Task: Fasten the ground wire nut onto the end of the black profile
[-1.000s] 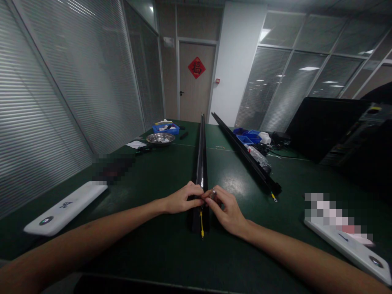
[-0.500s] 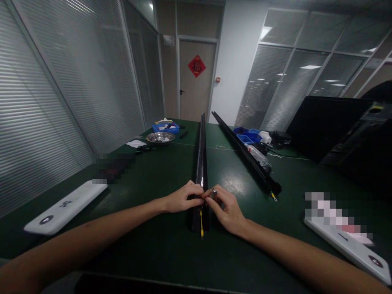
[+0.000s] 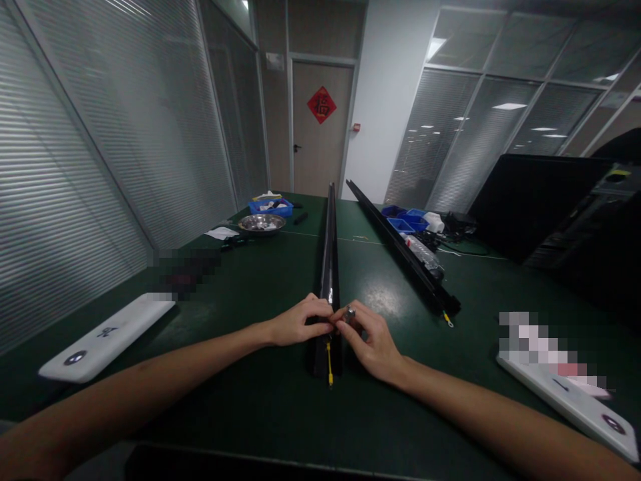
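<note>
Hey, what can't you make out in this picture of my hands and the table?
In the head view:
What lies between the left hand and right hand: hidden by their fingers.
Whether the silver piece is worn or held: too small.
Things beyond the left white case and right white case: covered by pixel blocks.
Left forearm and right forearm: cut off by picture edges.

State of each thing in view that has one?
Left hand, on middle rail, fingers bent
Right hand, finger and thumb pinched, grip hidden
Middle rail, lying lengthwise
Right rail, lying diagonally
Yellow lead, exposed at middle rail's near end
Metal bowl, upright, holding items
Left blue tray, uncovered, holding items
Door, shut
</note>
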Demonstrator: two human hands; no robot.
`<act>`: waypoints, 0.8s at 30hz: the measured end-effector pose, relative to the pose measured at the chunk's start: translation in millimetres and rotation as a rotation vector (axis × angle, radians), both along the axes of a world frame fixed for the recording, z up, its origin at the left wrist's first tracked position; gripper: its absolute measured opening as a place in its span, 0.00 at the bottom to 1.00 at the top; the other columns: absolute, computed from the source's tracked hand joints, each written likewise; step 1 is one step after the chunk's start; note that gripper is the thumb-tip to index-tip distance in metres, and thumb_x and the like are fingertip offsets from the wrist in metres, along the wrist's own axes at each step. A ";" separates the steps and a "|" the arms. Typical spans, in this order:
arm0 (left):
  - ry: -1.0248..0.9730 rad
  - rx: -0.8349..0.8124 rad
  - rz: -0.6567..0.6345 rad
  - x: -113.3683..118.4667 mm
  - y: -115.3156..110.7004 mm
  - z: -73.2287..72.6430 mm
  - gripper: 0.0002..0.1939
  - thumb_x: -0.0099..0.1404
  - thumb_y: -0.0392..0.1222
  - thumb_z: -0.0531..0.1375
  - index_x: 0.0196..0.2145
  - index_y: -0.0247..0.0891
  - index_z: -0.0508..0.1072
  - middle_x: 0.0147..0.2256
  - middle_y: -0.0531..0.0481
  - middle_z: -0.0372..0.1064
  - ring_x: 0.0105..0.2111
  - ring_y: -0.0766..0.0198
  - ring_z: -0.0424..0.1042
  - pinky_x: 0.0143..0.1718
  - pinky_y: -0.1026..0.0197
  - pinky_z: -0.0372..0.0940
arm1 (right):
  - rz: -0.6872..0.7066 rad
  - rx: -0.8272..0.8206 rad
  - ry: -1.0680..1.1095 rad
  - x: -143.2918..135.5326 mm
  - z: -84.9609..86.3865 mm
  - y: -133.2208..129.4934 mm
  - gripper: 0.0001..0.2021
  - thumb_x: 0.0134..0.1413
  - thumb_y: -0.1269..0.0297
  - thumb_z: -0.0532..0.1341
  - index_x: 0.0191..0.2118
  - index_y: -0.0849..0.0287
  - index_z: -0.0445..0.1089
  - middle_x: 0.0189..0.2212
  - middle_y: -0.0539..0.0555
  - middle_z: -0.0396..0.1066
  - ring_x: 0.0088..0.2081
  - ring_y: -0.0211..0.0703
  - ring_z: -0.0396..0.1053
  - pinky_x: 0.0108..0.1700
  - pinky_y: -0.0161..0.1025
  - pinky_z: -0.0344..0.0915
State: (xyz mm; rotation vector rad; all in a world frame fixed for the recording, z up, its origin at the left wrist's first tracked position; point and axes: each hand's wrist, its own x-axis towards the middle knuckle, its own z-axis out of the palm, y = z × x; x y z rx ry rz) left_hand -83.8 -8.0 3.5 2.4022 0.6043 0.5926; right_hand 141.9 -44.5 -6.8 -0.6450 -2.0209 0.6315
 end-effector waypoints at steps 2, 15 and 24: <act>0.005 0.003 -0.001 0.1 -0.1 0.0 0.20 0.78 0.56 0.52 0.40 0.38 0.73 0.37 0.52 0.72 0.40 0.60 0.67 0.46 0.58 0.51 | -0.007 0.001 -0.007 0.0 -0.1 0.1 0.08 0.71 0.64 0.58 0.44 0.58 0.75 0.34 0.53 0.69 0.32 0.42 0.67 0.35 0.39 0.65; 0.017 0.015 0.006 -1.6 1.3 -2.3 0.20 0.77 0.57 0.52 0.40 0.38 0.73 0.39 0.51 0.73 0.40 0.60 0.67 0.47 0.58 0.52 | 0.019 0.005 0.001 0.4 -2.3 2.0 0.10 0.72 0.64 0.56 0.45 0.57 0.75 0.35 0.54 0.70 0.36 0.44 0.70 0.38 0.40 0.67; 0.010 0.005 0.002 -0.1 0.3 -0.8 0.22 0.77 0.59 0.51 0.40 0.38 0.73 0.38 0.50 0.72 0.41 0.59 0.68 0.48 0.57 0.53 | 0.014 0.013 0.002 -0.4 -0.3 1.6 0.09 0.72 0.64 0.56 0.44 0.57 0.74 0.35 0.53 0.70 0.35 0.44 0.69 0.39 0.40 0.67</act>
